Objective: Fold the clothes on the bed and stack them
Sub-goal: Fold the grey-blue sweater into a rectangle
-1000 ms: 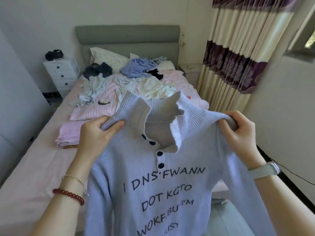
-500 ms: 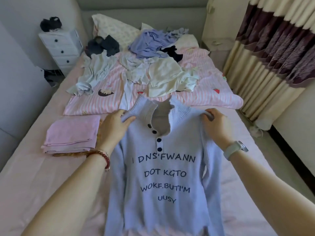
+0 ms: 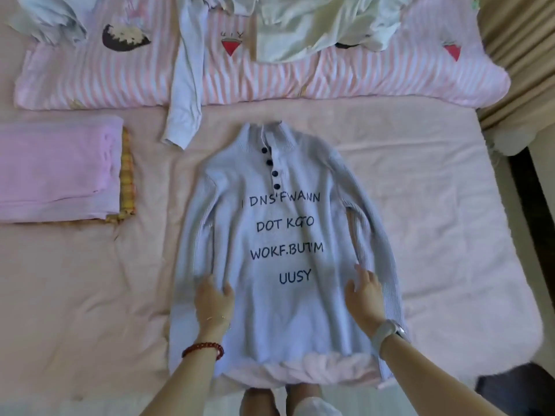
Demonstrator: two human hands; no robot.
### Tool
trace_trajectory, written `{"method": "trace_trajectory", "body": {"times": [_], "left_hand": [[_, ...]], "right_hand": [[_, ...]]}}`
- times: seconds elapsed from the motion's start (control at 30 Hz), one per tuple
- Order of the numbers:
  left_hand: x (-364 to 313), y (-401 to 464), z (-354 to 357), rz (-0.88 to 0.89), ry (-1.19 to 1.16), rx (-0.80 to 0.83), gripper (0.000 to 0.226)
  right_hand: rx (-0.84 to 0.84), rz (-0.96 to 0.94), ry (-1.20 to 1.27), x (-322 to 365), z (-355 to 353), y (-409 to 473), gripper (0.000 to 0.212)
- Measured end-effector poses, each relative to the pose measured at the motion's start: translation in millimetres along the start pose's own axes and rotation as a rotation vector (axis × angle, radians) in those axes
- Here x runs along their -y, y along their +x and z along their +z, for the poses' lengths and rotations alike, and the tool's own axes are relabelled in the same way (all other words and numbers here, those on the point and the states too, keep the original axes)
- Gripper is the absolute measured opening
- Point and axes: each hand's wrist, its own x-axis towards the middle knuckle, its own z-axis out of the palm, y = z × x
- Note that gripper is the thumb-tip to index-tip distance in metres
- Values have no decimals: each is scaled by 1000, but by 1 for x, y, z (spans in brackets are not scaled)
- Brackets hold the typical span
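A pale blue knit sweater (image 3: 282, 181) with dark buttons and printed black words lies flat, front up, on the pink bed sheet (image 3: 75, 295). Its sleeves run down along both sides. My left hand (image 3: 213, 298) rests flat on the sweater's lower left side, fingers straight. My right hand (image 3: 364, 291) presses flat on its lower right side, by the sleeve. A folded stack with a pink garment (image 3: 57, 166) on top lies to the left.
A pink striped quilt (image 3: 270, 79) crosses the far part of the bed, with several loose white and pale garments (image 3: 318, 22) on it. A pale sleeve (image 3: 184, 94) hangs down off it toward the sweater. A curtain (image 3: 516, 55) hangs at the right; the bed's near edge is below my wrists.
The sweater went from held up by its shoulders to lying flat on the bed. Both hands let go of the shoulders and slid down to its lower part.
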Motion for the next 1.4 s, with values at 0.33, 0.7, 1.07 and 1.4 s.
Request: {"method": "trace_trajectory", "body": {"times": [0.33, 0.7, 1.07, 1.4], "left_hand": [[53, -3, 6, -7, -29, -17, 22], [57, -28, -16, 37, -21, -57, 36], [-10, -49, 42, 517, 371, -35, 54], [-218, -69, 137, 865, 359, 169, 55]], "right_hand": [[-124, 361, 72, -52, 28, -8, 24], [-71, 266, 28, -74, 4, -28, 15], [-100, 369, 242, -94, -18, 31, 61], [-293, -36, 262, -125, -190, 106, 20]]}}
